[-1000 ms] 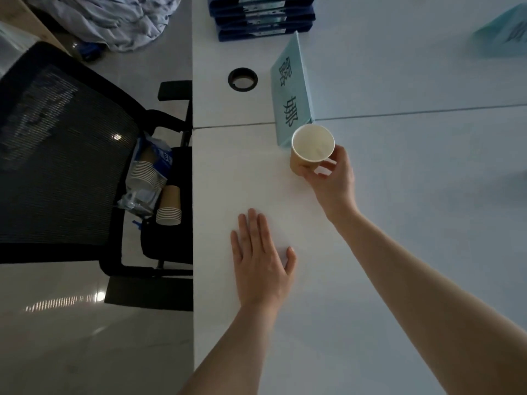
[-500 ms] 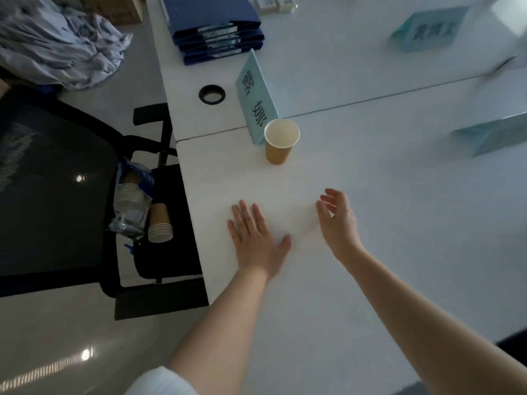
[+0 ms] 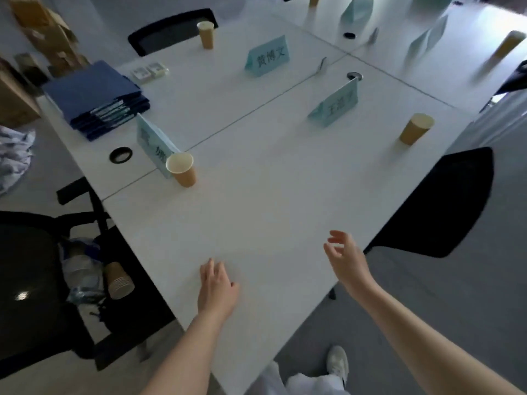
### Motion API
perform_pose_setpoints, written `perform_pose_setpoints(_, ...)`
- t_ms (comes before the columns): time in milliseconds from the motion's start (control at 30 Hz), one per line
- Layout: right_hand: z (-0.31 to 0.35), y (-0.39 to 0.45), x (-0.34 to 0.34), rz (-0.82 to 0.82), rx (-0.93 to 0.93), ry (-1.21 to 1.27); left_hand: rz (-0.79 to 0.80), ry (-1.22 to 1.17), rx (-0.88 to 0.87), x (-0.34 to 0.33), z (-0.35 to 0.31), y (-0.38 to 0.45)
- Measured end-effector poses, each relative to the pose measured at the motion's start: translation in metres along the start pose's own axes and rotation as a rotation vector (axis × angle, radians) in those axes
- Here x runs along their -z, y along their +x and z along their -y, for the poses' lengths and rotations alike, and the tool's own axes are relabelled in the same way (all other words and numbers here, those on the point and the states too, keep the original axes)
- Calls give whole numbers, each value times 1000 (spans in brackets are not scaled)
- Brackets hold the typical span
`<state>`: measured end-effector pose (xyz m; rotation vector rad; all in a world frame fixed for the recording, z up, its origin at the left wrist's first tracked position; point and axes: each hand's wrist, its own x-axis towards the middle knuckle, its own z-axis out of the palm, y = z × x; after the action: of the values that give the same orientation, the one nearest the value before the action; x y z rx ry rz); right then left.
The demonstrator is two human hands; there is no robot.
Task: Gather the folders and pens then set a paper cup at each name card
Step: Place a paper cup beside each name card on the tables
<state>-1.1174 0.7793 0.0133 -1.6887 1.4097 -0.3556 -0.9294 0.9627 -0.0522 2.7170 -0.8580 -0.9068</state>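
Note:
A brown paper cup (image 3: 182, 170) stands upright against the nearest teal name card (image 3: 152, 142). More cups stand by other cards: one (image 3: 415, 129) right of a card (image 3: 336, 105), one (image 3: 206, 34) behind a far card (image 3: 267, 57). A stack of dark blue folders (image 3: 95, 99) lies at the table's left end. My left hand (image 3: 216, 287) rests flat on the white table (image 3: 271, 201), empty. My right hand (image 3: 346, 259) hovers above the table's near edge, fingers apart, empty.
A sleeve of spare cups (image 3: 118, 279) lies on the black chair (image 3: 34, 280) at my left. Another black chair (image 3: 445, 203) sits at the right edge, one more (image 3: 168, 31) at the far side. Two small boxes (image 3: 149, 71) lie behind the folders. Cable holes (image 3: 121, 154) pierce the table.
My right hand let go of the cup beside the nearest name card and drew back toward me. The view swung up and right, showing more of the table.

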Motion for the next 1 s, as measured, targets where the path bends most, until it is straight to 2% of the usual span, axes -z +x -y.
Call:
perform_pose_setpoints(133,-22,1,57,-35,1,49,-33,-23,-103,-28,-61,-16)
perform_pose_setpoints(433,-97,32,215,-69,37,111,-124,-151,-248,-99,-252,-56)
perform_pose_setpoints(633,-136,64,290,-83,29,121,-160,-163,-394,-126,-353,-67)
perform_pose_setpoints(867,-146,123,333,-56,50,99,-191,-159,-356,-132,-418,-34)
perform_pose_setpoints(1000,-132,176,343,-29,90,76,-208,-229,-221,-138,-442,2)
